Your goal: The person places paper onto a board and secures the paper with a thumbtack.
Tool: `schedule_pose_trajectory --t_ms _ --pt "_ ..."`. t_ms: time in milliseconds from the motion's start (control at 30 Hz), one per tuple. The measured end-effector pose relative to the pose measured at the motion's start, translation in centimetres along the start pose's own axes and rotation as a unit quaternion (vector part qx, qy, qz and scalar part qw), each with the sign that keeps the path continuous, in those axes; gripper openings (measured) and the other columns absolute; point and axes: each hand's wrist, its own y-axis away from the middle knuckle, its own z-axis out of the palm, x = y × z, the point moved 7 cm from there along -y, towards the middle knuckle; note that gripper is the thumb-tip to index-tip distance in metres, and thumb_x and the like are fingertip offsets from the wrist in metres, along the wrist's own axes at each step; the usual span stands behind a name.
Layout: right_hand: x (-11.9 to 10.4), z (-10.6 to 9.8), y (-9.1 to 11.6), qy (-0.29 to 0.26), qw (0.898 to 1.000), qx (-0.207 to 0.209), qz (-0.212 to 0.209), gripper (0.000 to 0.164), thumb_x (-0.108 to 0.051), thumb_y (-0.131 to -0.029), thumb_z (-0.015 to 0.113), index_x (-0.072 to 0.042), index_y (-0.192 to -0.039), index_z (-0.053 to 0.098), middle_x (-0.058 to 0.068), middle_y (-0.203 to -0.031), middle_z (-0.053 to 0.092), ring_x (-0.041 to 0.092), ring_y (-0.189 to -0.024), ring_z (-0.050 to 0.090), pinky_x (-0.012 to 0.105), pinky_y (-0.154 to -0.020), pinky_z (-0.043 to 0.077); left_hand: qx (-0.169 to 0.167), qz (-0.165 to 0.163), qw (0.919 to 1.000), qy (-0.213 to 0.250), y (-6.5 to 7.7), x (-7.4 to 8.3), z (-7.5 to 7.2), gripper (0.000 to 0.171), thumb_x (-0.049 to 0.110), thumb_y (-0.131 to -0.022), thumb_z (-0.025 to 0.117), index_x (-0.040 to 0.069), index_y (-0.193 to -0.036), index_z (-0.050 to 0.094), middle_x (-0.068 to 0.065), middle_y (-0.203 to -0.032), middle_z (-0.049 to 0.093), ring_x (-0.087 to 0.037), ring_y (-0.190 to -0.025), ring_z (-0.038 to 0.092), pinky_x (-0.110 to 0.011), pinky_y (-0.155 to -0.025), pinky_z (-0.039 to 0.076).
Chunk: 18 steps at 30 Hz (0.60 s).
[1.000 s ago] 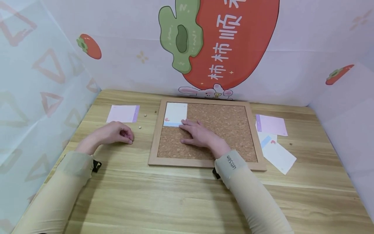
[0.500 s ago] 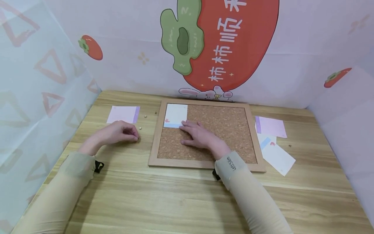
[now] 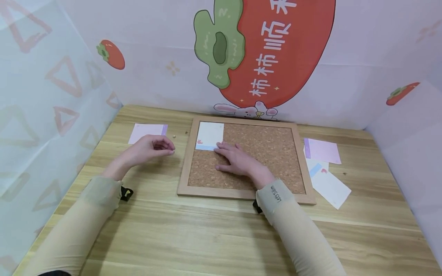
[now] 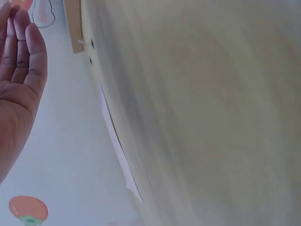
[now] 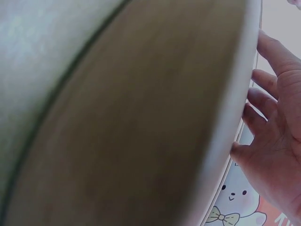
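My left hand is over the table just left of the corkboard, thumb and forefinger pinched together. A tiny pale thing, seemingly a thumbtack, shows at those fingertips; most of it is hidden. In the left wrist view the fingertips run off the top left corner. My right hand rests on the cork with fingers spread. Its fingertips touch the lower right corner of a white note card with a blue strip, which lies in the board's upper left corner. Another thumbtack lies beyond the left hand.
A pink note card lies behind the left hand, partly covered by it. Right of the board, another pink card overlaps white cards. A wooden frame edges the cork. Printed walls enclose the table on three sides.
My left hand has moved right and away from me, toward the board's left edge, fingertips still pinched. It now hides a tack seen earlier. The right hand and white card keep their places.
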Motion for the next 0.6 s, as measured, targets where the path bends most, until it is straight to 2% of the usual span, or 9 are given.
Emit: schedule_pose_trajectory --t_ms 167,300,500,600 --pt "0.1 0.0 0.0 -0.002 1.0 0.003 0.001 0.067 -0.045 -0.099 0.059 -0.016 -0.155 0.037 0.005 -0.167 0.025 0.019 -0.156 0.017 0.053 -0.128 0.009 0.01 -0.005 0.9999 0.002 -0.9 1.1 0.4 0.021 0.023 -0.091 0.074 0.007 -0.105 0.076 -0.005 -0.101 0.077 0.0 -0.088 0.068 -0.017 -0.079 0.054" --pt "0.2 0.0 0.1 -0.002 1.0 0.004 0.002 0.067 -0.045 -0.099 0.059 -0.016 -0.155 0.037 0.004 -0.167 0.025 0.019 -0.156 0.017 0.052 -0.128 0.008 0.006 -0.018 0.9998 0.002 -1.7 1.7 0.8 0.024 0.026 -0.092 0.073 0.008 -0.107 0.077 -0.006 -0.107 0.077 -0.003 -0.089 0.07 -0.019 -0.08 0.055" --pt "0.2 0.0 0.2 -0.002 1.0 0.003 0.001 0.067 -0.045 -0.099 0.059 -0.017 -0.155 0.037 0.003 -0.167 0.024 0.018 -0.157 0.017 0.05 -0.129 0.008 -0.012 -0.029 0.9995 0.009 -2.4 2.1 1.7 0.023 0.027 -0.093 0.072 0.008 -0.104 0.077 -0.009 -0.101 0.078 -0.013 -0.085 0.071 -0.035 -0.081 0.059" --pt "0.1 0.1 0.2 -0.001 1.0 0.002 0.0 0.067 -0.044 -0.099 0.059 -0.017 -0.155 0.037 0.003 -0.167 0.024 0.018 -0.157 0.017 0.05 -0.129 0.007 -0.016 -0.033 0.9993 0.009 -2.8 2.3 2.1 0.023 0.028 -0.093 0.071 0.007 -0.1 0.077 -0.009 -0.096 0.077 -0.015 -0.084 0.071 -0.037 -0.081 0.06"
